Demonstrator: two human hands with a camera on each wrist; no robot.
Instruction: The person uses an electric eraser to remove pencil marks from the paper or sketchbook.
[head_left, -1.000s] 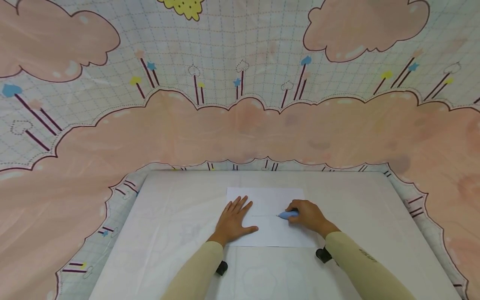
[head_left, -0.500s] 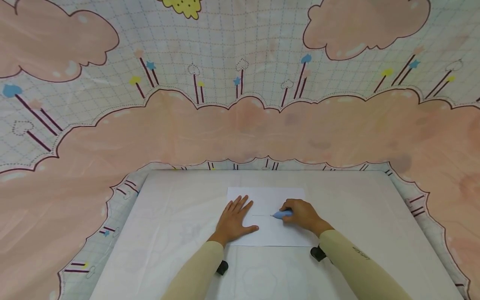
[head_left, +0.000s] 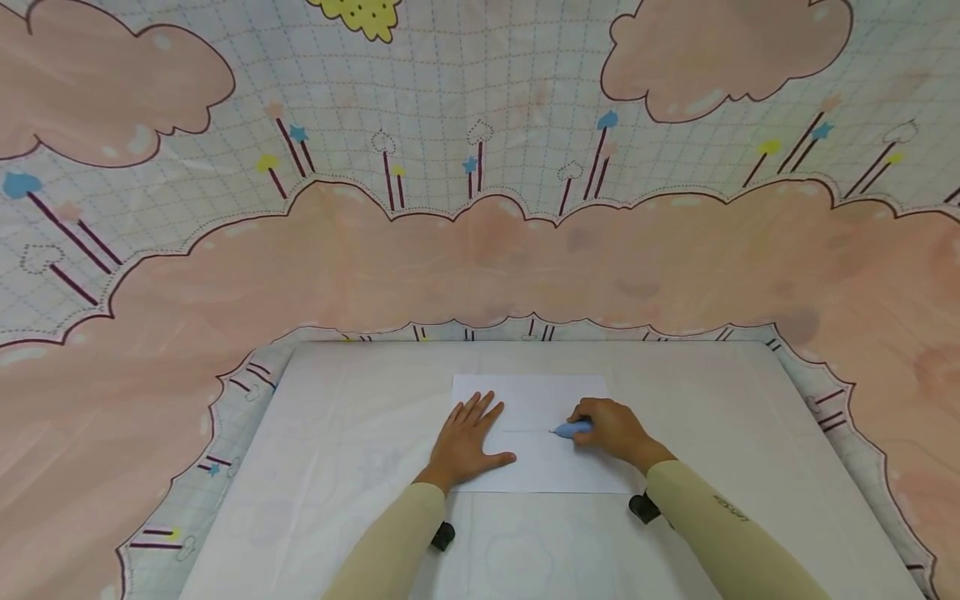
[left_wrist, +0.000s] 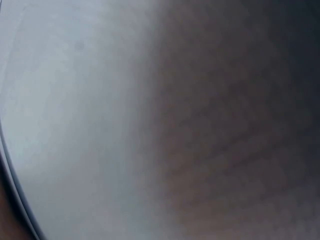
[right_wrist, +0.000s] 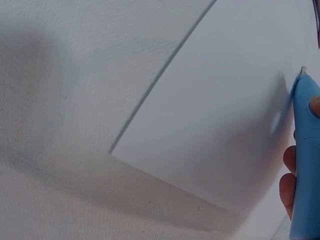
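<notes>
A sheet of white paper [head_left: 547,475] lies on the white-covered table. My left hand [head_left: 463,442] rests flat on its left part, fingers spread and thumb out to the side. In my right hand [head_left: 611,429] I grip a thick light blue electric eraser [right_wrist: 306,165], pen-shaped with a narrow metal tip. Its tip points left and down at the paper, right at the end of a thin horizontal line [head_left: 525,432]. Fingers curl round the body in the right wrist view. The left wrist view is mostly dark blur beside a pale surface.
The white table [head_left: 360,400] extends around the sheet on all sides. Behind it hangs a patterned cloth [head_left: 480,258] with clouds and little sticks. Dark wrist cameras sit under both sleeves, the right one [head_left: 643,508] just below the paper's near edge.
My right hand with the eraser moved left along the line, then a little back to the right. My left hand and the paper stay in place.
</notes>
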